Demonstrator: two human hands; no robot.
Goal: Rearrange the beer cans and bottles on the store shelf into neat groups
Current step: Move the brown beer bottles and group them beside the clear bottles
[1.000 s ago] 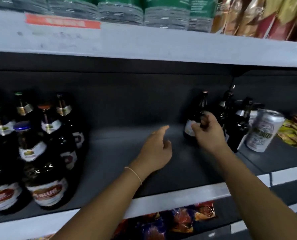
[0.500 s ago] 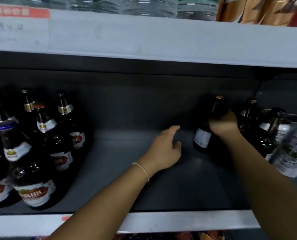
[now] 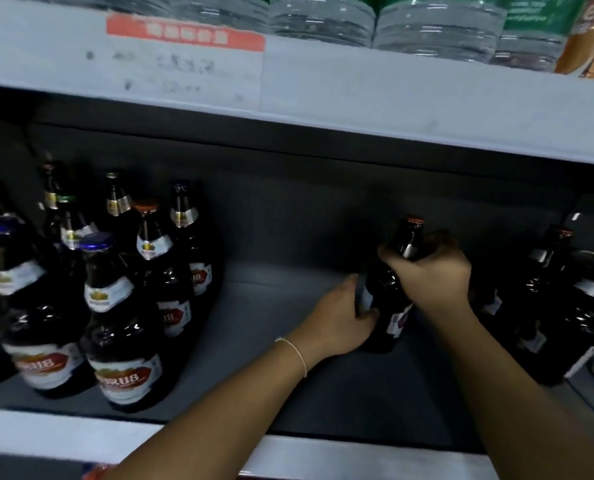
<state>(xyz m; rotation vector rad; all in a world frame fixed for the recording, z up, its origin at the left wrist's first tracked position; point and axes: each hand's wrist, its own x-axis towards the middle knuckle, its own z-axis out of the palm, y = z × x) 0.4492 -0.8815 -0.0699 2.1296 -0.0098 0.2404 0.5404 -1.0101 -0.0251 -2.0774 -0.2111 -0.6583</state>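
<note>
at the right edge of the shelf (image 3: 288,386), a few dark bottles (image 3: 545,306) sit in shadow, cut off and too blurred to read. mid-shelf stands a dark brown bottle (image 3: 389,296) with an orange cap and a pale label. the right hand (image 3: 434,271) grasps its neck; the left hand (image 3: 340,320) curls round its lower body. a bottle group (image 3: 115,289) stands well apart at left.

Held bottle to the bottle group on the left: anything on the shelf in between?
Nothing visible. The right hand grips the neck of the bottle and the left hand holds its lower body. The dark shelf floor between it and the bottle group on the left shows bare.
</note>
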